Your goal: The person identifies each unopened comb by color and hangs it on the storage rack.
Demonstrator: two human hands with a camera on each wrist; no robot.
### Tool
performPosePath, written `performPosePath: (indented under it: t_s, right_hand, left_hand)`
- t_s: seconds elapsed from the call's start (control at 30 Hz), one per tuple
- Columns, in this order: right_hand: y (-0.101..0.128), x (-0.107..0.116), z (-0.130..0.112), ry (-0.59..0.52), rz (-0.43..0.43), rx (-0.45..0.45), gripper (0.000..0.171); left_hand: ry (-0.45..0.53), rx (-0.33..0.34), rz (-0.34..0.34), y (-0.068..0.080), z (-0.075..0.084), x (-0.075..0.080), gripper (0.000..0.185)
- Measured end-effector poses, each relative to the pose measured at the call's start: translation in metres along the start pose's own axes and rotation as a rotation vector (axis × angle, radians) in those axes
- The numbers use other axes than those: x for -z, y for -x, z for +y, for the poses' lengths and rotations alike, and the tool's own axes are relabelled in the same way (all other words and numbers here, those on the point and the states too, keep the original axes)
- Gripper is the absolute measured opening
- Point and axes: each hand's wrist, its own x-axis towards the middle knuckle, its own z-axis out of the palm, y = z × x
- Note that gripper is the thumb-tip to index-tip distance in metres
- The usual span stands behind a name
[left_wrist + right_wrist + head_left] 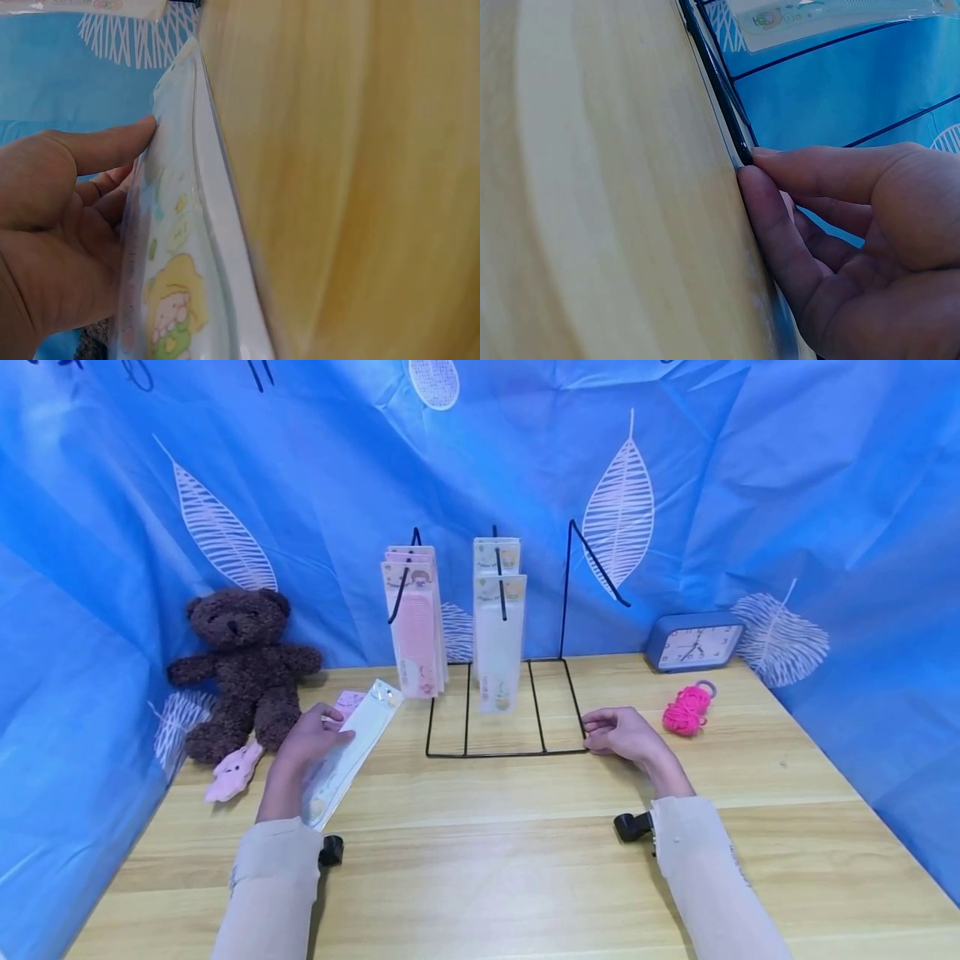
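Blue leaf-printed cloth backs a pale wooden table [525, 877]. Head view: a black wire rack [504, 727] stands mid-table with packaged combs [417, 618] hung on two of its hooks; the right-hand hook [596, 564] is bare. The left hand [311, 739] grips a white comb packet [352, 752], which lies slanted on the table left of the rack. The right hand [622, 733], fingers curled, rests at the rack's front right corner. A teddy bear [240, 664], a clock [693, 643] and pink yarn [686, 708] stand apart.

Left wrist view: the thumb [105, 146] presses one face of the packet [180, 262] and the fingers lie behind it, a pinching hold.

Right wrist view: the fingertips [761, 191] press the black base wire [720, 90], steadying it; the hand encloses nothing else.

Judged step: rack steadied, packet in hand for hanging. The next move likely calls for lifting the packet and aligning its top hole with a hook.
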Motion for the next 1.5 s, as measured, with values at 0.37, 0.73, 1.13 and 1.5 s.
performPosePath:
  t_s: [0.37,0.73,1.13,1.5]
  right_hand:
    - [0.0,-0.002,0.002,-0.007,-0.002,-0.002,0.061]
    - [-0.001,0.0,0.003,-0.012,0.013,-0.016,0.06]
    - [-0.002,0.0,0.002,-0.011,0.006,-0.013,0.059]
    - [-0.001,0.0,0.0,-0.012,-0.002,-0.001,0.06]
  left_hand:
    - [0.048,-0.033,-0.005,0.009,0.001,0.001,0.039]
    - [0.083,-0.04,-0.004,0.03,0.009,-0.001,0.039]
    - [0.057,-0.133,0.006,0.045,0.009,0.003,0.033]
    - [0.09,-0.223,0.001,0.048,0.013,0.009,0.03]
